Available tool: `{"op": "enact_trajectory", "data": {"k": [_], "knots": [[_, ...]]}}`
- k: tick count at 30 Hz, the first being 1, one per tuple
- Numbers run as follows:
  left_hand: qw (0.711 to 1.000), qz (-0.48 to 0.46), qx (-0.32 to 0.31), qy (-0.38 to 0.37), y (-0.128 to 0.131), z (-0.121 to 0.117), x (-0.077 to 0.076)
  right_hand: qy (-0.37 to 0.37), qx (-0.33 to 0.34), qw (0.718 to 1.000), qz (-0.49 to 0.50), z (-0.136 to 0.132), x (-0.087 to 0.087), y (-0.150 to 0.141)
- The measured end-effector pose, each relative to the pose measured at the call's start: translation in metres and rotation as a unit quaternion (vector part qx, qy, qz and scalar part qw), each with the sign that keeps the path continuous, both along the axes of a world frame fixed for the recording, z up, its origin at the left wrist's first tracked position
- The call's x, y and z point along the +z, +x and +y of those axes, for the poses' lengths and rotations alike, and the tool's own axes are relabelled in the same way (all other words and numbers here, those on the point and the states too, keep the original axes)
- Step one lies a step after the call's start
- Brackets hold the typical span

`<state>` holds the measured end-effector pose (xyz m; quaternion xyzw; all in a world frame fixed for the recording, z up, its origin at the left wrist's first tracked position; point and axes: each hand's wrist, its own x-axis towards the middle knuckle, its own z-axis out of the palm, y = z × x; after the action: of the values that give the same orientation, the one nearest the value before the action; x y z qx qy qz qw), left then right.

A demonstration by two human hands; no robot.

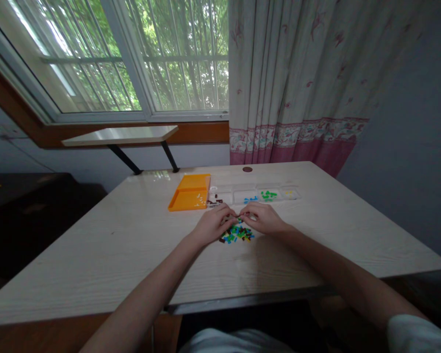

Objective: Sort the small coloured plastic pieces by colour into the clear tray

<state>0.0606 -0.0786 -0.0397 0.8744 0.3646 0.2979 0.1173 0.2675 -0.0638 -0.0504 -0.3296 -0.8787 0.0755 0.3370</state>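
Note:
My left hand (pixel 217 223) and my right hand (pixel 263 217) meet fingertip to fingertip over a loose pile of small coloured pieces (pixel 237 234). Both are closed in a pinch, and a small dark piece (pixel 238 215) shows between their fingertips; its exact form is too small to tell. Green, blue, brown and yellow pieces make up the pile on the table. Just beyond my hands lies a clear compartment tray (pixel 244 192). Its compartments hold, from left to right, dark brown pieces (pixel 216 200), blue pieces (pixel 250 199), green pieces (pixel 268 196) and a few yellow ones (pixel 288 192).
An orange tray (pixel 187 184) with white pieces (pixel 200 200) in its right part adjoins the clear tray's left end. At the back of the pale wooden table (pixel 132 255) are a raised shelf (pixel 121 135) and a round dark disc (pixel 247 169). A curtain (pixel 279 98) hangs behind.

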Motion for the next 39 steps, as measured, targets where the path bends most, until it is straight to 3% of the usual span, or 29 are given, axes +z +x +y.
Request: {"op": "enact_trajectory", "data": {"k": [12, 18, 28, 39], "knots": [[0.997, -0.071, 0.021, -0.009, 0.000, 0.002, -0.001, -0.042, -0.012, 0.999, -0.004, 0.001, 0.001, 0.001], [0.985, -0.145, 0.089, 0.035, -0.002, 0.000, 0.005, -0.073, 0.089, 0.992, -0.055, -0.002, 0.003, 0.000], [0.961, -0.209, 0.154, 0.100, -0.002, -0.003, 0.010, -0.090, 0.052, 0.991, -0.080, -0.004, -0.005, -0.011], [0.963, -0.191, 0.166, 0.092, -0.005, 0.001, 0.007, -0.092, 0.052, 0.991, -0.080, -0.002, -0.007, -0.011]]}}
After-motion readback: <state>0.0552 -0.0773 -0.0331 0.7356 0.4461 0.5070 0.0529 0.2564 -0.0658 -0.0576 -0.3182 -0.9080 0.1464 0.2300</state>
